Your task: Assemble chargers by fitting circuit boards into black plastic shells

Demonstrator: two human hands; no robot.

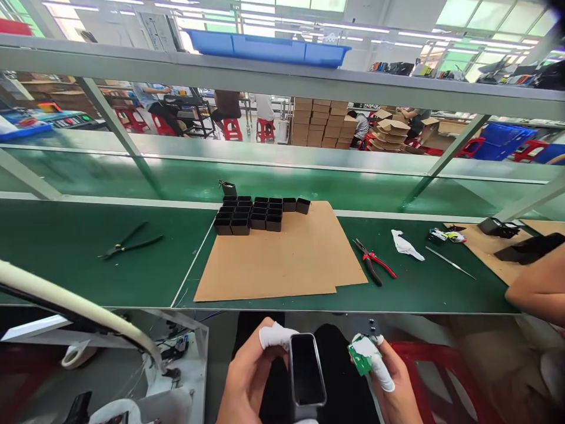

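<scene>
Low in the view, over my lap, my left hand [251, 377] grips an open black rectangular housing [306, 371]; a white finger cot covers its thumb. To the right of the housing, my right hand [392, 377], with white cots on its fingers, pinches a small green circuit board [359, 360]. The board is beside the housing's mouth, not inside it. On the green bench ahead lies a brown cardboard sheet [286, 259] with several identical black housings [253, 213] packed in rows at its far left corner.
Red-handled pliers [374, 262], a white rag [406, 244] and a thin metal rod [450, 262] lie right of the cardboard. Dark cutters [130, 240] lie on the left. Another person's arm [538, 285] reaches in at right. A white tube [75, 306] crosses the lower left.
</scene>
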